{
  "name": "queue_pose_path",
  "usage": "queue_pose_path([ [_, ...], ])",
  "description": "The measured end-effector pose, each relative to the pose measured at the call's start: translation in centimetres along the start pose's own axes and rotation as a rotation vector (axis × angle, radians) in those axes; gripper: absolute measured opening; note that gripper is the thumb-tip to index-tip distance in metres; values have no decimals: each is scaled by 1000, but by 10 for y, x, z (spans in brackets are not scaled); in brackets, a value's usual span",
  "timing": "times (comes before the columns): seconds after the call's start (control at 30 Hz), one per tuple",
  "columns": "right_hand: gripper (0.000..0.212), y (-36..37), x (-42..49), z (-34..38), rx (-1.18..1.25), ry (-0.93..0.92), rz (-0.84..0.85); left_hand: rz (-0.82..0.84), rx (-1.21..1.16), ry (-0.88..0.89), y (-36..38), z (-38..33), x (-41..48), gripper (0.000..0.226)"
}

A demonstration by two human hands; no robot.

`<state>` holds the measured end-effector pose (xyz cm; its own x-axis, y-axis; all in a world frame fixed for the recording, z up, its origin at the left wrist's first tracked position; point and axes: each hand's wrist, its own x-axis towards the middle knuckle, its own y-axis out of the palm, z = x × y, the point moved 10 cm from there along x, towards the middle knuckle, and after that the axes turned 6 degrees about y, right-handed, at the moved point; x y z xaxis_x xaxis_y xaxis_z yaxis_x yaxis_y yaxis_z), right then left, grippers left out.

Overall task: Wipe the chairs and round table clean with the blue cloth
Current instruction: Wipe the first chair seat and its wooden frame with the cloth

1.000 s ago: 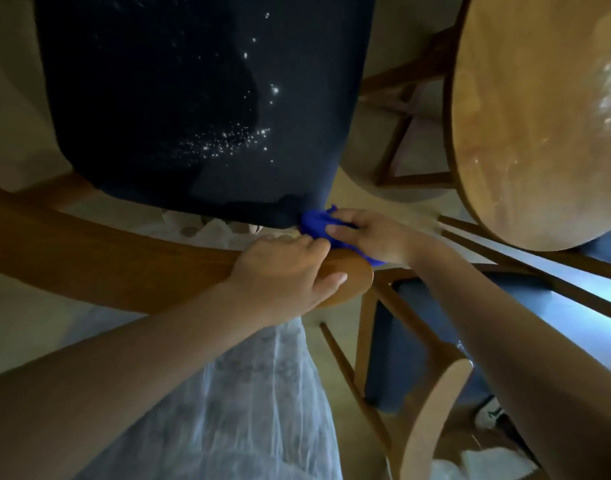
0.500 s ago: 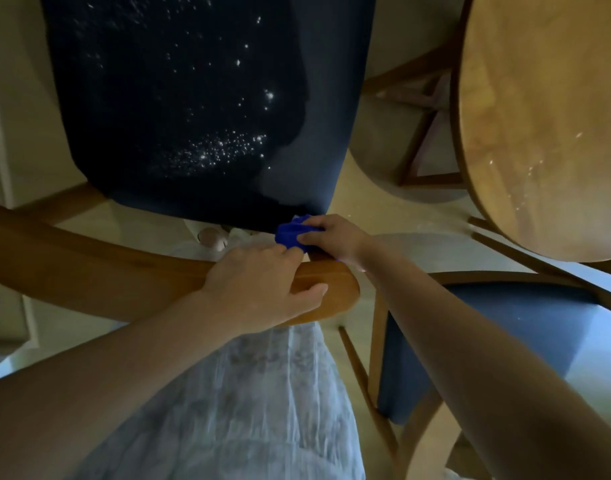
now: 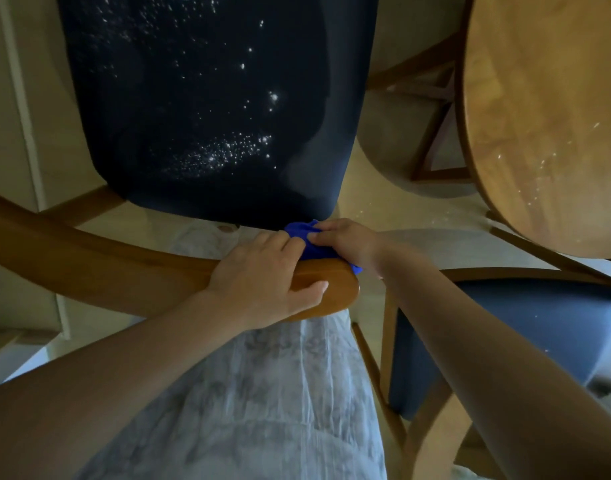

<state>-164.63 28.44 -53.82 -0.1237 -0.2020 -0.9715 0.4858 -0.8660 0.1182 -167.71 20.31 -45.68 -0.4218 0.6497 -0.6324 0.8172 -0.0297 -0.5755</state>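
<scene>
The right grip (image 3: 345, 242) is pinching a crumpled bright-blue cloth (image 3: 316, 252), pressing it against the far edge of the curved glossy brown wooden chair rail (image 3: 106, 258) beside its rounded end. The left grip (image 3: 262, 282) is curling over that rail at the cloth's 7 o'clock, steadying it. To do this step well, I judge the cloth should be travelling the rail's whole length under firm pressure, turning to a fresh face as it soils. At 11 o'clock the dark navy padded seat (image 3: 331, 98) is showing white specks, and at 2 o'clock the round pale-wood bench (image 3: 539, 98) is carrying similar flecks.
</scene>
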Motion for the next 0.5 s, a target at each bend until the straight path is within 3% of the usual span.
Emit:
queue_pose_path([
  [0.1,25,-1,21,-3,-15,24,-40,75,-58,-21,3,1,2,58],
  [0.23,31,-5,33,7,-309,6,-120,202,-217,-93,11,8,5,68],
  [0.3,26,-16,26,13,-331,-31,-201,222,-330,-119,9,12,11,65],
  [0.5,22,-102,-31,58,329,-309,-645,-30,-531,-183,-44,60,54,52],
])
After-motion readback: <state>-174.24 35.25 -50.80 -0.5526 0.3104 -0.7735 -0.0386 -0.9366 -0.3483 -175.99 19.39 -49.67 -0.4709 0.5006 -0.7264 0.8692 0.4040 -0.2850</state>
